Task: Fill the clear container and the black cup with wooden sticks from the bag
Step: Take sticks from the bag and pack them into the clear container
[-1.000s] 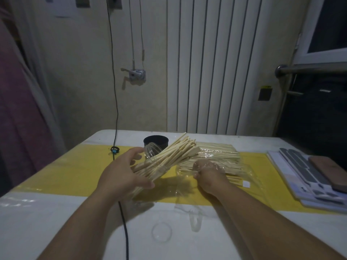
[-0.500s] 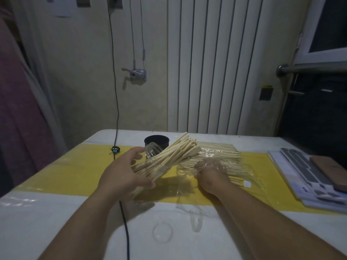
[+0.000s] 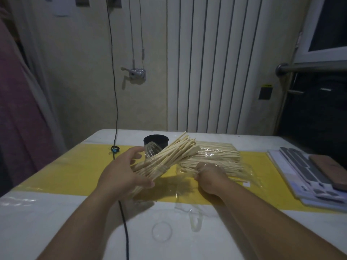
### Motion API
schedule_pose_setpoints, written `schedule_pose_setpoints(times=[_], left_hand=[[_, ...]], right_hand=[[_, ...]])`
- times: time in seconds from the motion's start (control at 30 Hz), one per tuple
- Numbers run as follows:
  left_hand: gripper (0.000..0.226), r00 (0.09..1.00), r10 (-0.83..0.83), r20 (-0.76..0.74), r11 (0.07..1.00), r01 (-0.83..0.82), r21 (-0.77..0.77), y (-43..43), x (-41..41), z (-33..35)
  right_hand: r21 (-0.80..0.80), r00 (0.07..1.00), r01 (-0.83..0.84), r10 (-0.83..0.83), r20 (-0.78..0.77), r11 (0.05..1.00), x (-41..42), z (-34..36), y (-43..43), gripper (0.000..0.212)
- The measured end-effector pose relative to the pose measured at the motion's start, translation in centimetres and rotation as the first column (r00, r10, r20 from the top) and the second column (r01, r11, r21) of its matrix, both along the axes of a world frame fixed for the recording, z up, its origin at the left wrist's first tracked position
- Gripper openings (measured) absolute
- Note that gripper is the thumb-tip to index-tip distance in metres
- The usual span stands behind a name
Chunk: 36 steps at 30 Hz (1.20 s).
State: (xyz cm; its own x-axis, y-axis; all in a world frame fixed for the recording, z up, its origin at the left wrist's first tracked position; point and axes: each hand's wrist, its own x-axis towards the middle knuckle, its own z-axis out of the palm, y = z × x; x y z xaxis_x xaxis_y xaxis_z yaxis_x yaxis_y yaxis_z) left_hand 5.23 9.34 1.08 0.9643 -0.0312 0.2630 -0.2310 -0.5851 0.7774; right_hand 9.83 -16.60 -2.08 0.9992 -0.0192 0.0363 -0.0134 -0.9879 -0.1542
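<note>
Pale sticks (image 3: 175, 152) crowd tilted clear container (image 3: 150, 149) gripped by left hand (image 3: 122, 175); right hand (image 3: 210, 178) unclear.

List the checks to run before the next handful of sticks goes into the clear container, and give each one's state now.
1. Left hand holds the clear container: ok.
2. Container mouth tilted up toward the bag: ok.
3. Room left in the container: looks not ok; sticks pack it and jut past the mouth.
4. Right hand has sticks pinched: cannot tell; its fingers curl under plastic.
5. Black cup upright behind the container: ok.
</note>
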Motion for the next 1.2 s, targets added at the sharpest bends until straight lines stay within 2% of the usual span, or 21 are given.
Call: schedule_pose_setpoints(times=[0.13,0.37,0.47,0.57,0.73,0.8,0.9,0.93,0.97,1.03,1.07,1.1,1.2], left_hand=[[0.098,1.0,0.004,0.007,1.0,-0.004,0.023,-0.1,0.1,0.0],[0.103,1.0,0.027,0.012,0.996,-0.028,0.079,-0.2,0.0,-0.1],[0.101,0.999,0.03,0.014,0.997,-0.031,0.075,-0.3,-0.1,0.1],[0.101,0.999,0.028,0.02,0.996,-0.029,0.081,-0.3,-0.1,0.0],[0.101,1.0,0.014,0.022,0.996,-0.016,0.086,-0.4,-0.2,0.0],[0.098,1.0,0.005,0.024,0.997,-0.007,0.071,-0.5,-0.2,0.1],[0.093,1.0,0.002,0.025,0.999,-0.003,0.041,-0.4,-0.2,0.1],[0.092,1.0,0.001,0.027,0.999,-0.002,0.037,-0.4,-0.3,0.1],[0.092,1.0,-0.001,0.029,0.999,0.0,0.037,-0.4,-0.3,0.1],[0.095,0.999,-0.001,0.037,0.999,-0.001,0.051,-0.4,-0.4,0.1],[0.096,0.999,0.002,0.041,0.998,-0.005,0.061,-0.5,-0.4,0.1],[0.096,0.999,0.005,0.043,0.997,-0.008,0.071,-0.5,-0.4,0.1],[0.097,0.999,0.005,0.044,0.994,-0.009,0.108,-0.4,-0.3,0.0]], right_hand=[[-0.128,0.999,0.008,-0.002,0.047,0.992,-1.2,-0.6,0.2,0.026],[-0.142,0.993,-0.073,0.086,0.085,0.987,-4.0,0.2,-0.3,0.023],[-0.086,0.987,-0.137,0.143,0.074,0.987,-5.6,0.9,-0.4,0.02],[-0.061,0.985,-0.167,0.17,0.032,0.984,-7.3,2.3,-0.5,0.028],[-0.096,0.978,-0.165,0.176,0.11,0.982,-8.7,4.5,-0.3,0.041],[-0.145,0.972,-0.165,0.186,0.143,0.976,-9.0,5.2,0.0,0.037],[-0.164,0.941,-0.15,0.192,0.279,0.975,-9.5,6.3,0.0,0.032],[-0.173,0.899,-0.162,0.218,0.381,0.972,-9.5,6.4,0.0,0.032],[-0.192,0.813,-0.185,0.26,0.521,0.964,-9.3,6.2,-0.2,0.031],[-0.163,0.559,-0.27,0.293,0.776,0.949,-9.0,5.8,-0.4,0.033],[-0.166,0.441,-0.317,0.301,0.846,0.934,-8.7,5.5,-0.6,0.034],[-0.178,0.365,-0.349,0.309,0.879,0.92,-8.4,5.2,-0.7,0.035],[-0.165,0.28,-0.326,0.262,0.924,0.931,-8.2,5.0,-0.6,0.038]])
